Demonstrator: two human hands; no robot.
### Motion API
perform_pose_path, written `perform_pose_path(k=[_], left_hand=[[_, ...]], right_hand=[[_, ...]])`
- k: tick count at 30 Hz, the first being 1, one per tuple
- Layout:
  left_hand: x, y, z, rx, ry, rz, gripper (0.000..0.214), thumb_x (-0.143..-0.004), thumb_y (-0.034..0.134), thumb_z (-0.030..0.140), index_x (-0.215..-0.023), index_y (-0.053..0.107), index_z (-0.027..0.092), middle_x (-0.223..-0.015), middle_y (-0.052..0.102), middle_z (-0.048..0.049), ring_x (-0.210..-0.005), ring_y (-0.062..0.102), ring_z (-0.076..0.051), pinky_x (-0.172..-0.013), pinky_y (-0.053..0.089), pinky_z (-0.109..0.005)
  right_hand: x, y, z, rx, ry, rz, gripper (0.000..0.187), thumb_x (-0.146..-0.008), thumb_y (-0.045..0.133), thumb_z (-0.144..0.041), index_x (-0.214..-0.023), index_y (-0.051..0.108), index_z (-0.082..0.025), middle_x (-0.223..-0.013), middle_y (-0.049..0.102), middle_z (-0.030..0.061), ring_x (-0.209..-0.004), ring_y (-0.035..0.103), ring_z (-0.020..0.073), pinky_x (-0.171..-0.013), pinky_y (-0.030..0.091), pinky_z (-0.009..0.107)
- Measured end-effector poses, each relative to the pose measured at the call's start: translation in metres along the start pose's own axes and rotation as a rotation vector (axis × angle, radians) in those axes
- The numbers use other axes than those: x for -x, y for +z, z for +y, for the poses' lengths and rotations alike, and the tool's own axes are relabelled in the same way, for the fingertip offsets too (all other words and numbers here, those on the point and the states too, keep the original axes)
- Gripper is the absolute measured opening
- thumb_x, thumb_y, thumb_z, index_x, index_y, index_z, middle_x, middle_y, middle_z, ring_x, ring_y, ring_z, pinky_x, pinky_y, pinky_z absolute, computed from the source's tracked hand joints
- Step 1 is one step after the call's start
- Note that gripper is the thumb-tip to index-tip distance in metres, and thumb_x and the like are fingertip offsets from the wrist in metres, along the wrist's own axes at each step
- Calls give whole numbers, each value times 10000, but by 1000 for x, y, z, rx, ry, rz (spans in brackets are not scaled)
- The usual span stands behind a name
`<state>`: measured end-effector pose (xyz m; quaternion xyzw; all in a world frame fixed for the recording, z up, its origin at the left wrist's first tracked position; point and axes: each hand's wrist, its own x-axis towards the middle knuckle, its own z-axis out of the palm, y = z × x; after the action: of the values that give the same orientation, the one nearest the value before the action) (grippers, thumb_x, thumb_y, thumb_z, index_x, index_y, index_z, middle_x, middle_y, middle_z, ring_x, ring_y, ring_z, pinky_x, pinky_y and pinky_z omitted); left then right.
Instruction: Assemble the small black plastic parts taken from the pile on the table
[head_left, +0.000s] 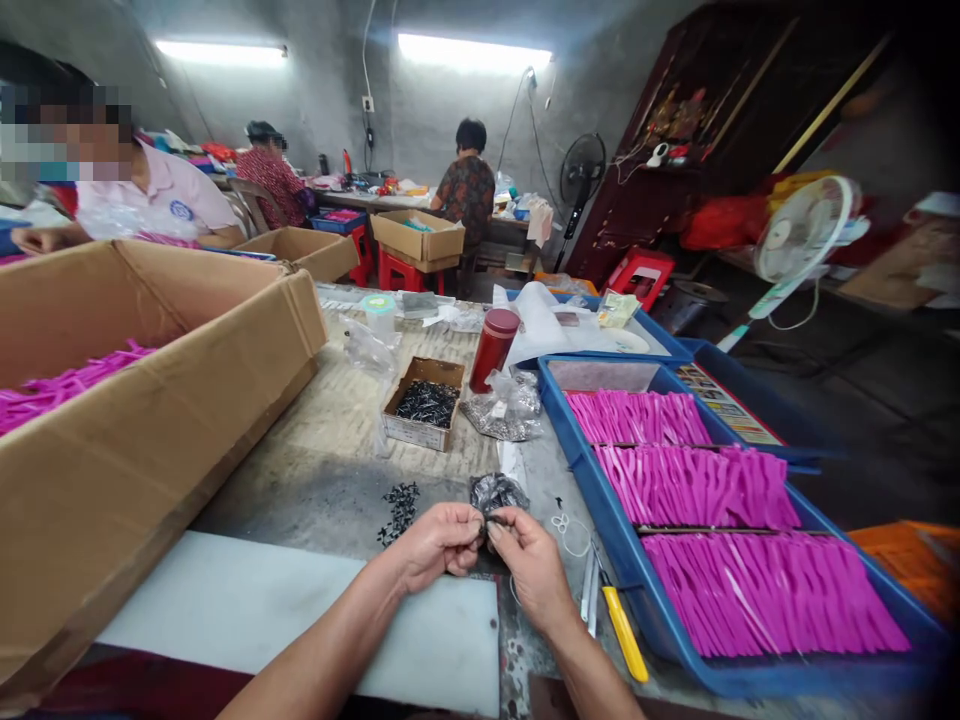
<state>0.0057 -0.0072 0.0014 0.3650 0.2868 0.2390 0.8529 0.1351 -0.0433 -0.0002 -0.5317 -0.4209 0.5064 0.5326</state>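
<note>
My left hand [442,543] and my right hand [529,562] meet fingertip to fingertip over the near part of the table. Both are closed in a pinch. Something small and dark shows between the fingertips, too small to name. Just behind them lies a crumpled black plastic bag [498,492]; whether the fingers touch it I cannot tell. A loose pile of small black parts [399,512] is spread left of my hands. Farther back, a small cardboard box [416,432] holds many more black pieces. Under my left forearm is a pale flat board [300,610].
A large cardboard box [187,380] with magenta strips stands left. On the right, a blue tray [600,520] holds rows of magenta pieces. A yellow-handled tool [624,635] lies beside it. Behind are a red canister [493,350] and a clear bag [506,405]. Several people sit farther back.
</note>
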Motion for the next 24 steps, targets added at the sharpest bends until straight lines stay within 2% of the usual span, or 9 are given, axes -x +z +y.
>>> perform_pose_path(k=[4, 8, 9, 10, 11, 15, 17, 19, 24], left_hand=[[11, -2, 24, -308, 132, 170, 229, -643, 503, 359, -639, 399, 154, -483, 325, 58, -396, 300, -48, -382, 178, -172], [8, -23, 69, -499, 275, 354, 163, -632, 510, 271, -595, 407, 151, -486, 351, 62, -411, 299, -42, -401, 198, -166], [4, -30, 82, -596, 329, 436, 128, -629, 502, 229, -573, 424, 144, -480, 347, 63, -420, 301, -43, -415, 215, -166], [0, -36, 95, -933, 414, 627, 120, -645, 461, 224, -559, 449, 141, -476, 365, 57, -433, 329, -54, -438, 255, -172], [-5, -42, 106, -1032, 440, 705, 100, -634, 460, 197, -557, 481, 136, -491, 401, 46, -470, 369, -70, -475, 283, -185], [-19, -53, 134, -1212, 467, 850, 110, -615, 464, 145, -658, 565, 135, -582, 514, 8, -593, 459, -126, -602, 336, -233], [-17, -50, 132, -1287, 479, 869, 189, -638, 454, 147, -784, 572, 139, -705, 557, -21, -679, 477, -148, -666, 340, -253], [-10, -44, 121, -1373, 477, 813, 214, -665, 432, 149, -832, 566, 144, -767, 566, -31, -724, 479, -152, -689, 343, -253], [19, -29, 73, -1522, 354, 483, 119, -626, 476, 110, -651, 584, 154, -629, 569, 10, -627, 500, -124, -590, 365, -197]], right_hand=[[2, -10, 0, 41, -5, 33, 219, -620, 577, -336, -738, 589, -151, -551, 520, -13, -517, 437, 118, -509, 361, 224], [6, -19, 0, 71, -18, 71, 217, -610, 579, -336, -718, 606, -150, -598, 550, 1, -558, 460, 125, -533, 374, 221], [7, -20, -1, 77, -21, 79, 218, -609, 577, -337, -714, 609, -149, -597, 552, 2, -564, 466, 128, -540, 378, 222], [8, -20, -1, 82, -23, 82, 221, -608, 575, -339, -712, 612, -148, -593, 553, 2, -566, 471, 131, -544, 381, 224], [9, -20, -1, 87, -24, 88, 225, -606, 572, -341, -714, 615, -148, -587, 553, 1, -560, 472, 132, -541, 383, 226], [11, -21, 0, 116, -9, 89, 234, -607, 558, -343, -718, 622, -147, -528, 523, -14, -494, 449, 124, -487, 370, 223], [12, -22, 2, 131, -5, 99, 232, -605, 556, -337, -718, 620, -146, -519, 513, -17, -482, 440, 121, -469, 358, 221], [11, -25, 4, 138, -1, 104, 231, -605, 554, -329, -725, 616, -142, -532, 515, -16, -488, 439, 120, -467, 351, 220], [9, -31, 6, 130, 13, 123, 218, -608, 550, -319, -721, 604, -140, -523, 504, -24, -479, 426, 112, -457, 334, 216]])
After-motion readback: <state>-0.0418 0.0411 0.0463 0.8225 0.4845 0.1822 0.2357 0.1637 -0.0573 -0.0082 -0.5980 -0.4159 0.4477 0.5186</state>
